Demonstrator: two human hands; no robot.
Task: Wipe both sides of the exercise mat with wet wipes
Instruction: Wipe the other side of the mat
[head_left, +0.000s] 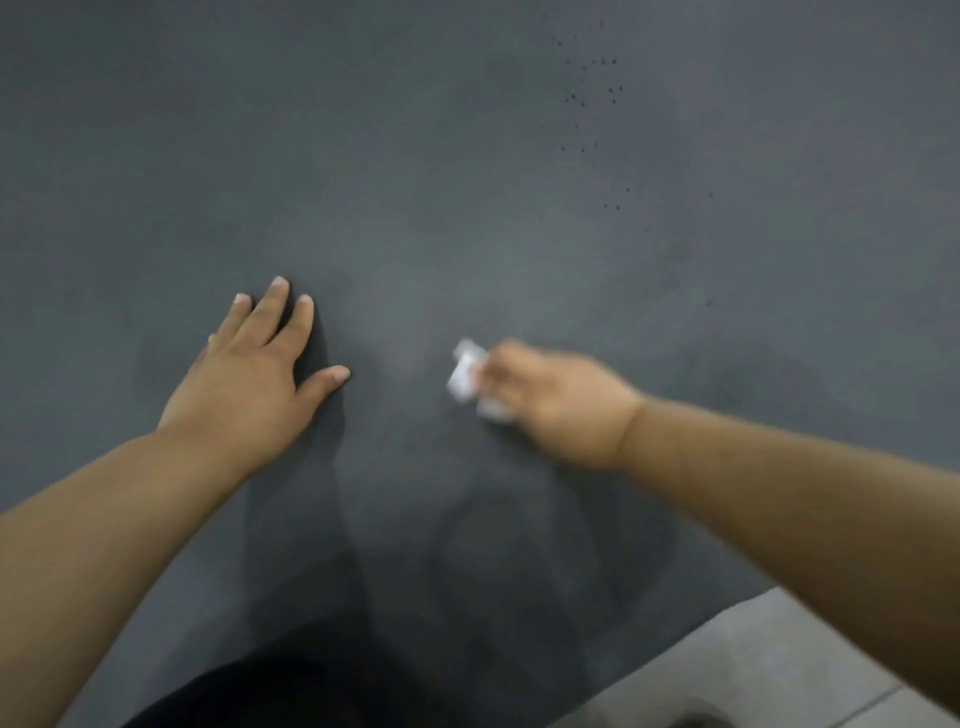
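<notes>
A dark grey exercise mat (467, 182) fills nearly the whole view. My left hand (254, 374) lies flat on it at centre left, palm down and fingers spread. My right hand (550, 405), blurred by motion, presses a crumpled white wet wipe (467, 376) onto the mat at centre right; part of the wipe sticks out to the left of my fingers. Faint damp streaks show on the mat around and below both hands.
Small dark specks (592, 98) dot the mat at the upper right. A pale tiled floor (779, 670) shows past the mat's edge at the bottom right. A dark garment (270, 696) sits at the bottom edge.
</notes>
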